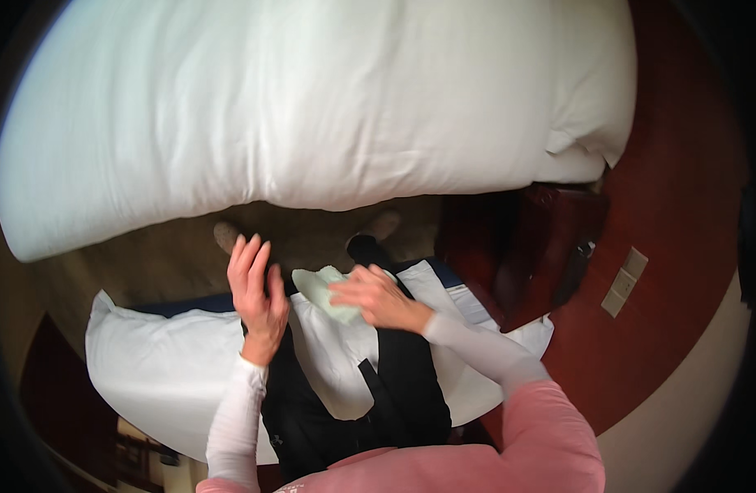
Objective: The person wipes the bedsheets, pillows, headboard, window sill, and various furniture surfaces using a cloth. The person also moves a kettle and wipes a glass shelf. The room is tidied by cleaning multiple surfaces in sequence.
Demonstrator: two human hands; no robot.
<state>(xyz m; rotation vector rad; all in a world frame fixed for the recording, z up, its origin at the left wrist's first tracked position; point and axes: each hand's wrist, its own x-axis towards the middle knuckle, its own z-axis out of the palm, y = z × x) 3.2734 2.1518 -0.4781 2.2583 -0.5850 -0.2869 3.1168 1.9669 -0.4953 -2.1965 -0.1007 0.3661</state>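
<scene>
My left hand (pixel 257 296) is raised above my left knee, fingers extended and slightly apart, with nothing in it. My right hand (pixel 378 299) is over my right thigh, gripping a pale, light-green cloth (pixel 316 289). Blur softens its fingers, and part of the cloth is hidden beneath them. I am seated on a bed with white bedding (pixel 162 363), in black trousers (pixel 408 370). More white fabric shows between my legs, below the cloth.
Across a narrow strip of brown floor (pixel 174 259) stands another bed with a white cover (pixel 353 105). A dark red wooden nightstand (pixel 526 259) fills the gap at right. Beyond it, a reddish wooden panel (pixel 667 203) carries an outlet plate (pixel 624 282).
</scene>
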